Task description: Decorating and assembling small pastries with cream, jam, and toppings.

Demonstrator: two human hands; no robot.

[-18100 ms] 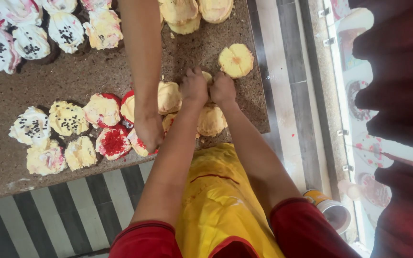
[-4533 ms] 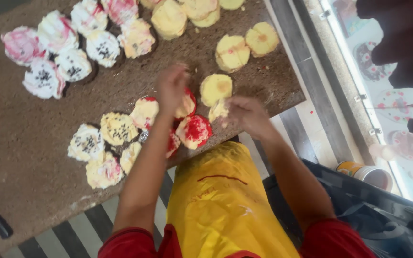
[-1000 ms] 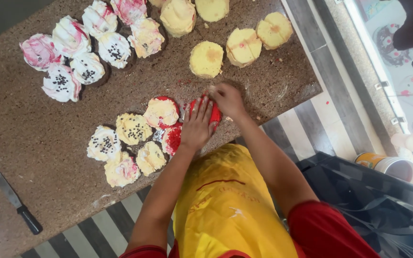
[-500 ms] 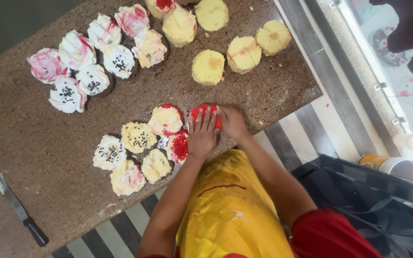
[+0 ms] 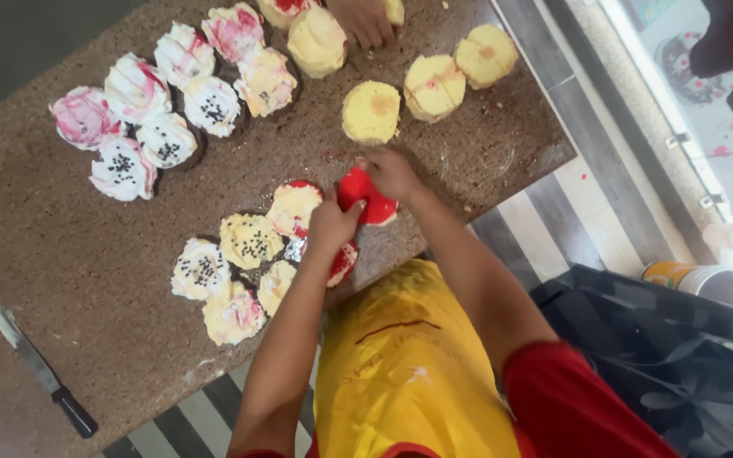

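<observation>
- A round red-iced cupcake (image 5: 366,197), with no long axis and its iced top facing up, is being held near the countertop's (image 5: 69,339) near edge.
- It is being gripped from the left by the left hand (image 5: 331,227) and covered from above by the right hand (image 5: 390,173), fingers curled.
- Seven decorated cupcakes are being kept beside it; three plain yellow ones (image 5: 371,111) are lying beyond.
- One knife (image 5: 37,366) is lying toward the near left corner.

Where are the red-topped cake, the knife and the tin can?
red-topped cake (image 5: 368,197): head view, on its red icing.
knife (image 5: 37,365): head view, on the blade near the handle.
tin can (image 5: 696,280): head view, on its side wall.
</observation>
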